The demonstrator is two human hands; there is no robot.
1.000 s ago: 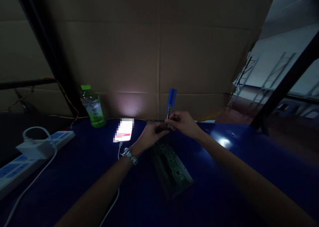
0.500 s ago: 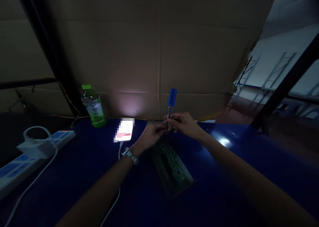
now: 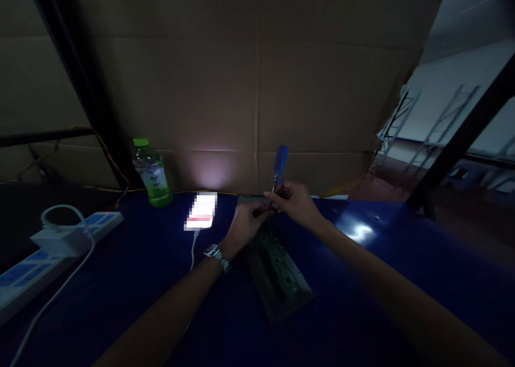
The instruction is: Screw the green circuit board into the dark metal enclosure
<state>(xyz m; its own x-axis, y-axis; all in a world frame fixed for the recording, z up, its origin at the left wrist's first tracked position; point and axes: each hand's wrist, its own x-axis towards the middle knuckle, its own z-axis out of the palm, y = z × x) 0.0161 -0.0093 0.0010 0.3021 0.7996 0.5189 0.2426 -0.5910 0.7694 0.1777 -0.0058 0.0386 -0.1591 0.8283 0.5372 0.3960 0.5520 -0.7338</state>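
My right hand [image 3: 296,203] is closed round the metal shaft of a blue-handled screwdriver [image 3: 280,163], which stands nearly upright with its handle on top. Close against it, my left hand [image 3: 246,221] has its fingers pinched together near the screwdriver's lower end; what they hold, if anything, is hidden in shadow. Beneath both hands lies a flat grey panel with a green circuit board [image 3: 284,268], slanting toward me on the blue table. Its far end is partly covered by my hands. A metal-banded watch [image 3: 217,255] is on my left wrist.
A lit phone [image 3: 201,211] with a white cable lies left of my hands. Behind it stands a green-capped bottle [image 3: 153,174]. A white power strip [image 3: 60,254] with a plugged-in charger is at far left. A cardboard wall [image 3: 257,88] rises behind the blue table [image 3: 382,281].
The screwdriver's handle leans slightly more to the right, and my right fingers have shifted on its shaft. My left wrist has moved a little to the right.
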